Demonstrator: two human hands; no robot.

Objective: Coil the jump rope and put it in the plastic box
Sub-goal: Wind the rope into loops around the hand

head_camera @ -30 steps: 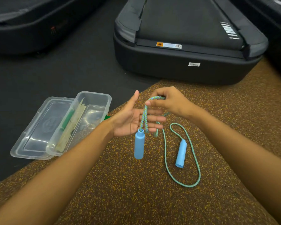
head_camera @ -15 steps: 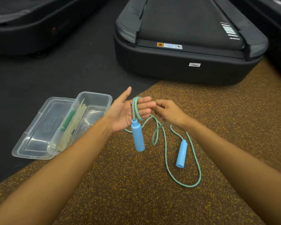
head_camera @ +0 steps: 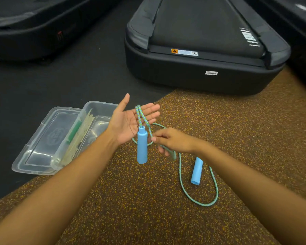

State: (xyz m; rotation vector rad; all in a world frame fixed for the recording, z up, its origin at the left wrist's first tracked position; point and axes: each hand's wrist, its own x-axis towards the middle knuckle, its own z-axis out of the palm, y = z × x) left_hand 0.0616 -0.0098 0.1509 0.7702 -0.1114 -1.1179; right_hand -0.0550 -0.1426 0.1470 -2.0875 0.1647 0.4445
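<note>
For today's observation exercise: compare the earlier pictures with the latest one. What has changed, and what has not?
The right hand dropped from above the left hand's fingers, drawing rope down for another wrap. The hanging handle swung left. The second handle and plastic box stayed put.

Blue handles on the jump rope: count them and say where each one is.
2. One handle hangs from the rope looped over the open left hand. The other handle lies on the speckled floor, under the right forearm. None seems hidden.
</note>
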